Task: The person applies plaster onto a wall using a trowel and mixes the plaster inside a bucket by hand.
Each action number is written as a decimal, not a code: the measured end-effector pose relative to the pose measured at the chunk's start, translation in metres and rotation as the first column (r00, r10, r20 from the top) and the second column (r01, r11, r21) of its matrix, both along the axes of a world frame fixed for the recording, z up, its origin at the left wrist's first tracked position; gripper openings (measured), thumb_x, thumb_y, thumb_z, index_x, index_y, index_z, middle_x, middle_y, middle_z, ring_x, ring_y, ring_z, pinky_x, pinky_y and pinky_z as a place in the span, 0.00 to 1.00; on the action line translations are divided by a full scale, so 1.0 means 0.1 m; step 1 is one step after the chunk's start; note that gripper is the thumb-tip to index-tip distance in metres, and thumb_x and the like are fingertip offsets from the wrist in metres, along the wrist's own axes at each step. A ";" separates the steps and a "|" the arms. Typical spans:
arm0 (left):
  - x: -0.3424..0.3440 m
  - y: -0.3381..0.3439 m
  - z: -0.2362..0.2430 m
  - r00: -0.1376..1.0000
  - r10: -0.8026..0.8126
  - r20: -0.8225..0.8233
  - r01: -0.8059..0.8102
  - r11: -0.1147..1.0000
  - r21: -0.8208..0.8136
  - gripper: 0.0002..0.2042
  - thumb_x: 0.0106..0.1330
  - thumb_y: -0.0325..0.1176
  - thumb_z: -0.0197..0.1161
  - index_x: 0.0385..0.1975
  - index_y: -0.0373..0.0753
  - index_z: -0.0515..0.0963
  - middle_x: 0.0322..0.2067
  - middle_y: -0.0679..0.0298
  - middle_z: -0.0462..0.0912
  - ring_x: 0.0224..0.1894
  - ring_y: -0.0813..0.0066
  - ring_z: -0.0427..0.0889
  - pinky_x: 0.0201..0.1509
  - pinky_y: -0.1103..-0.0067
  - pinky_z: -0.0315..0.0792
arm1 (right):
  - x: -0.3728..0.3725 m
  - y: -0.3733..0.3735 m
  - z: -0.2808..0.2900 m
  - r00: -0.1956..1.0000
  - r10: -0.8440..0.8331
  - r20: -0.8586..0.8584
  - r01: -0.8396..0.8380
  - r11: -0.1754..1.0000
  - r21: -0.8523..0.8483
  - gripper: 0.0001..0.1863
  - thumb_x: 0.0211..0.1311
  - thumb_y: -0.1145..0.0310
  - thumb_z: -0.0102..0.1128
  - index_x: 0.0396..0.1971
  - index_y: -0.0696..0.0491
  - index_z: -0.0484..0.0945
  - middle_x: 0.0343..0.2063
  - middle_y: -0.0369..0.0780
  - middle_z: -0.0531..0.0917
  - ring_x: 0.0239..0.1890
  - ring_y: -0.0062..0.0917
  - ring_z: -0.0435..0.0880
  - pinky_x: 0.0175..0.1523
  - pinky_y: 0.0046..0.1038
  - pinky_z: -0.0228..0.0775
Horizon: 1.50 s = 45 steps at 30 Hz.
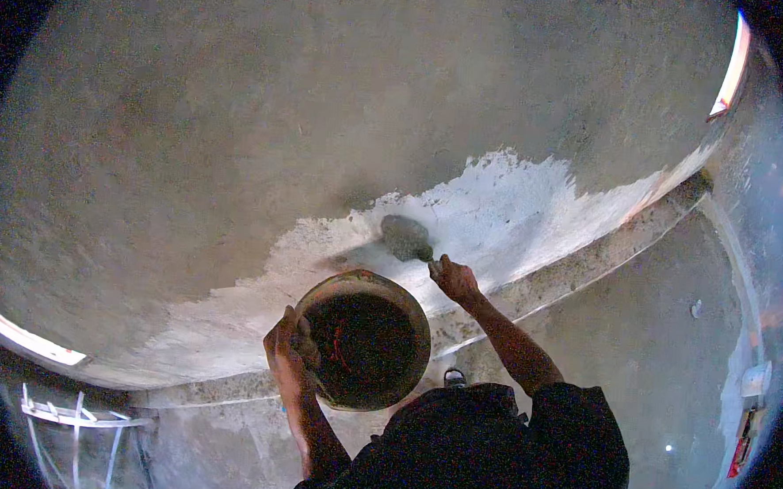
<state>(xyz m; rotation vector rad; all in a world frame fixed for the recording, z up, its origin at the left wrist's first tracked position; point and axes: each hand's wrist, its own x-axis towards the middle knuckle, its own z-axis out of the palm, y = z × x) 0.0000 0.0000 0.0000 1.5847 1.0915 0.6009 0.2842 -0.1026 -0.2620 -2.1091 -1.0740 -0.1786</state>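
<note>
My left hand [287, 350] is closed on the left rim of a round basin [421, 330], holding it in front of my body. The inside of the basin is dark, and its contents cannot be made out clearly. My right hand [453, 279] is wrapped around the handle of a trowel with a rounded grey blade [405, 237]. The blade is beyond the basin, in front of a pale patch [522, 198] along the lower part of the grey wall [239, 104]. Whether it touches the wall I cannot tell.
A narrow ledge [577, 254] runs along the wall's foot. At the lower left stands a pale metal frame [77, 418]. Bright openings show at the far left [32, 336] and upper right [731, 67]. A red object [740, 453] lies at the right edge.
</note>
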 end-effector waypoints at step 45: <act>0.22 -0.27 0.17 0.969 0.104 0.224 -0.098 0.995 -0.036 0.16 0.59 0.44 0.50 0.15 0.42 0.68 0.11 0.74 0.61 0.12 0.86 0.56 0.15 0.85 0.49 | 0.15 -0.27 0.73 0.994 -0.084 -0.070 0.103 0.929 0.355 0.14 0.58 0.62 0.48 0.24 0.59 0.68 0.06 0.47 0.67 0.10 0.41 0.70 0.16 0.34 0.59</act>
